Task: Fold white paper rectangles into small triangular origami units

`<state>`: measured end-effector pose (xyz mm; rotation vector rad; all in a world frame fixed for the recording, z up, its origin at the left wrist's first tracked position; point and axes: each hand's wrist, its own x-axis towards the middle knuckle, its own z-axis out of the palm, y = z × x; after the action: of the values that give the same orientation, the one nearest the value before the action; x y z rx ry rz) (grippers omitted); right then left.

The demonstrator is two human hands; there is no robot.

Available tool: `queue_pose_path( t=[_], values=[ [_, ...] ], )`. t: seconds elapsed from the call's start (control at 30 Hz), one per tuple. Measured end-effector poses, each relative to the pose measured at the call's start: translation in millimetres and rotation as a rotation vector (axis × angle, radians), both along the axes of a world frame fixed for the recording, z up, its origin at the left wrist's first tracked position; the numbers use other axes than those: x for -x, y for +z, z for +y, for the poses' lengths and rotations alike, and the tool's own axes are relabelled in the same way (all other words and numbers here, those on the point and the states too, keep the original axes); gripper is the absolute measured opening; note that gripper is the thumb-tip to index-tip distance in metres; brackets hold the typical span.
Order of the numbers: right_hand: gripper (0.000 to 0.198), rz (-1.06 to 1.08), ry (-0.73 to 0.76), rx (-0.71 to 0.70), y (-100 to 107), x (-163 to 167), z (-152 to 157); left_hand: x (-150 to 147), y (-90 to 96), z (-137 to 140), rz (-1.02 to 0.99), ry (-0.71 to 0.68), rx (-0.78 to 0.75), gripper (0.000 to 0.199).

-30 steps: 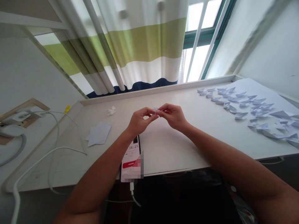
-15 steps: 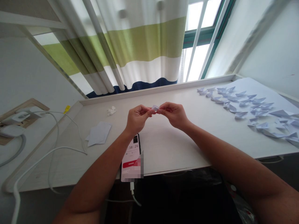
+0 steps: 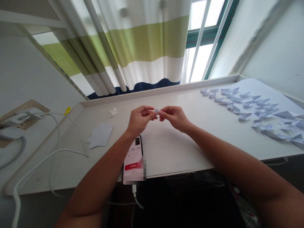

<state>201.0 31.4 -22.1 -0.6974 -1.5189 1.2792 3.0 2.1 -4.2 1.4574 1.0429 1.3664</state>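
Note:
Between my fingertips, above the middle of the white table, is a small folded piece of white paper. My left hand pinches its left side between thumb and fingers. On the other side my right hand grips it with thumb and forefinger. Most of the paper is covered by the fingers, so its full shape is hidden. Many folded paper boats stand in rows at the right of the table. A small stack of white paper sheets lies left of my left hand.
A phone with a cable plugged in lies at the table's front edge, under my left forearm. Crumpled white paper sits at the back left. White cables run from a wall socket across the left side. Curtains hang behind.
The folded paper has turned between my fingers, and less of its flat face shows. My right hand's fingers have shifted slightly lower; the other things stay put.

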Motion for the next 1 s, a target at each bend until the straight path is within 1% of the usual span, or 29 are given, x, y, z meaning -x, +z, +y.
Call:
queue_pose_path(
  t=[0.13,0.3,0.4,0.5,0.67,0.77,0.83,0.9,1.0],
  values=[
    [0.053,-0.015,0.003,-0.006,1,0,-1,2,-0.9,1,0.038,-0.01,0.058,0.045],
    [0.047,-0.042,0.05,0.017,0,-3,1,4,-1.2,1,0.129,-0.051,0.007,0.047],
    [0.042,-0.074,0.1,0.035,-1,-4,2,4,-1.2,1,0.157,-0.09,0.012,0.044],
    [0.043,-0.025,0.138,0.047,-3,-2,2,3,-1.5,2,0.117,-0.106,0.024,0.046],
    [0.048,0.092,0.126,0.022,-8,6,1,0,-2.7,4,-0.011,-0.036,0.028,0.053],
    [0.045,0.07,0.095,-0.027,-10,8,-1,-1,-4.0,4,-0.04,-0.032,0.063,0.056],
    [0.045,0.04,0.068,-0.047,-11,9,-2,-1,-4.8,4,-0.008,-0.027,0.068,0.058],
    [0.049,0.025,0.031,-0.043,-12,9,-2,-1,-5.0,3,0.076,0.017,0.016,0.056],
    [0.054,0.031,-0.009,-0.002,-12,10,-2,-1,-3.8,0,0.267,0.146,-0.154,0.041]
  ],
)
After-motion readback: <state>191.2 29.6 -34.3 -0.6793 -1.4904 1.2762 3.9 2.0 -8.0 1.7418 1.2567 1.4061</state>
